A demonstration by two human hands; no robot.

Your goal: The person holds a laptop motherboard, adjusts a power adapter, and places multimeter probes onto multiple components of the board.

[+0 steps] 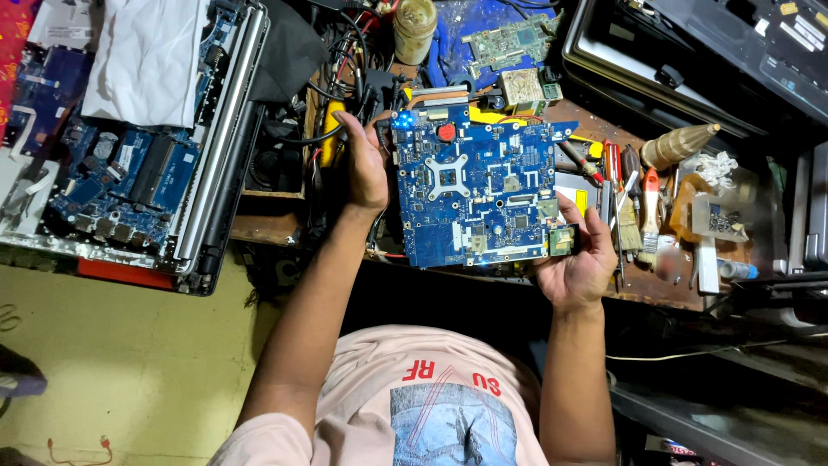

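A blue laptop motherboard (476, 188) is held flat over the workbench, with a metal bracket near its middle and a red round part near its top. My left hand (366, 167) grips its left edge. My right hand (578, 255) grips its lower right corner, fingers around a small green component there.
An opened laptop chassis (129, 164) with a blue board and a white cloth lies at the left. Screwdrivers, a brush and pliers (630, 198) lie right of the board. A green circuit board (509, 39), a jar (414, 26) and black laptop cases (707, 52) sit at the back.
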